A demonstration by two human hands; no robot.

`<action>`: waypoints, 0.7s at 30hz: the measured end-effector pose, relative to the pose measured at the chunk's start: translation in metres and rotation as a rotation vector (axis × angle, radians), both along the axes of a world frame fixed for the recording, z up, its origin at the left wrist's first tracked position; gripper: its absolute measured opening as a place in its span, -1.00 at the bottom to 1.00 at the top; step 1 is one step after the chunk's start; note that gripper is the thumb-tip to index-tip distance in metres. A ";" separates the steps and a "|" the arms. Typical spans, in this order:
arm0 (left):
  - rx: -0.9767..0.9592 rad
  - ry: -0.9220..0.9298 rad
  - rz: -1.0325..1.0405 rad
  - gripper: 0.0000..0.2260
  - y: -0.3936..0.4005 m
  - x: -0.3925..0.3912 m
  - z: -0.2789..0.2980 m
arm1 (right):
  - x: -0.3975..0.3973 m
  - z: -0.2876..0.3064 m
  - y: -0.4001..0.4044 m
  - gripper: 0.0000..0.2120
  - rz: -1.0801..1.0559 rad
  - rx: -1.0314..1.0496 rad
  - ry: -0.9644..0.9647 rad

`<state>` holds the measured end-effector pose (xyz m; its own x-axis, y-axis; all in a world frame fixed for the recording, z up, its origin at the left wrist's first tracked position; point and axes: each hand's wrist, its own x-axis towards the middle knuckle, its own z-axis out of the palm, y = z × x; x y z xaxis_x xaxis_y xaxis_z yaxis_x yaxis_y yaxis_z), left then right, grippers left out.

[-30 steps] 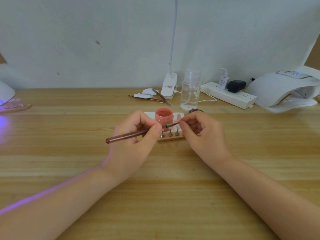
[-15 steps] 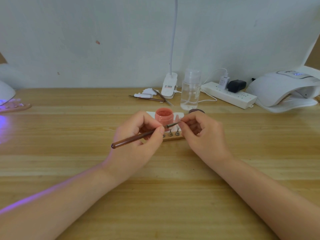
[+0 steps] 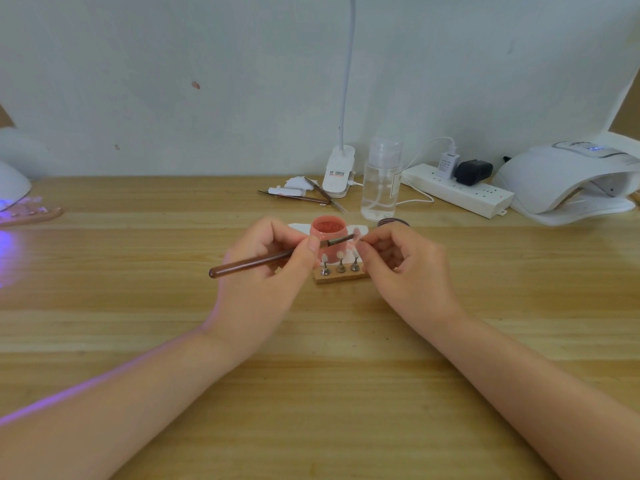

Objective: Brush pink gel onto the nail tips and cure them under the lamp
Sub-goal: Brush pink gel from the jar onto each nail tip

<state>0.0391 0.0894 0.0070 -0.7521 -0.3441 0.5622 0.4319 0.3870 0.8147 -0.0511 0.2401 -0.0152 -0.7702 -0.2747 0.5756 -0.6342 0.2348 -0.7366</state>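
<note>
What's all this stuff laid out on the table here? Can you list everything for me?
Gel jar: one, pink, open, centre of table.
Brush: one, brown handle, in the left grip.
Nail tip: one, pale pink, pinched in the right grip, at the brush end.
Wooden stand: one, light wood, three metal pegs with nail tips, in front of the jar.
Jar lid: one, dark, right of the jar.
Clear bottle: one, behind the jar.
Clip lamp: one, white, by the wall.
Power strip: one, white, two plugs.
Curing lamps: two, white; far right, far left glowing purple.
Small tools: a few, by the clip lamp.
Table: wooden.
Left hand, right hand: one each.
</note>
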 end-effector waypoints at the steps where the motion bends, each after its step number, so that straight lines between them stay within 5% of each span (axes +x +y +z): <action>1: -0.016 0.000 -0.005 -0.86 -0.001 0.001 0.000 | 0.000 0.000 0.000 -0.99 0.004 -0.003 -0.008; 21: 0.120 0.012 -0.086 -0.82 -0.001 -0.002 0.001 | -0.002 0.000 0.000 -0.92 0.019 -0.066 -0.108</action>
<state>0.0375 0.0881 0.0076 -0.7753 -0.3436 0.5299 0.4691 0.2484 0.8475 -0.0532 0.2404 -0.0154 -0.8236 -0.2538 0.5072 -0.5546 0.1726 -0.8140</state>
